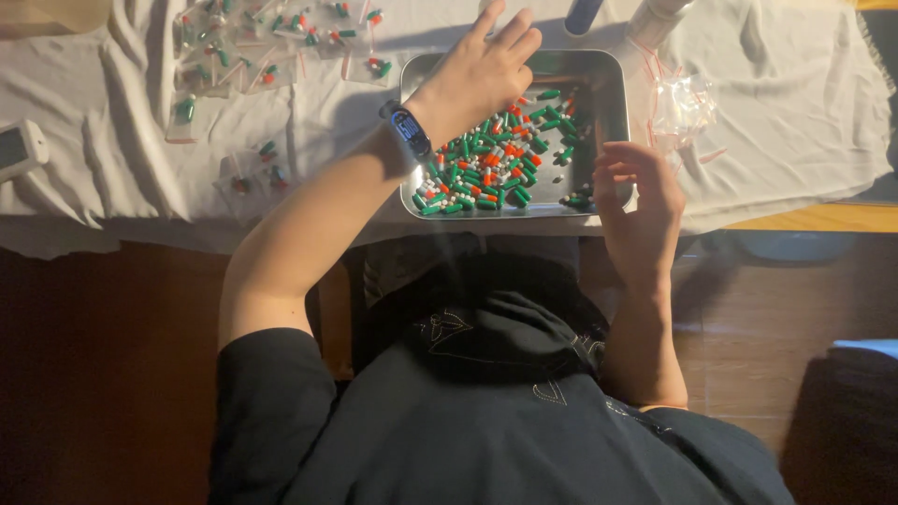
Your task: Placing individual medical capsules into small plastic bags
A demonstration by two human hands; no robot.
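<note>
A metal tray [608,103] on the white-clothed table holds a heap of green, orange and white capsules [491,164]. My left hand [482,65], a dark band on its wrist, reaches over the tray's far left corner with its fingers extended together, and nothing shows in it. My right hand [636,201] hovers at the tray's near right corner, palm turned up and fingers curled. Whether it holds any capsules I cannot tell.
Several small clear bags with capsules [271,47] lie on the white cloth [112,168] at the left. Empty clear bags [683,108] lie right of the tray. A white device [19,150] sits at the left edge. Two cylindrical containers [617,19] stand behind the tray.
</note>
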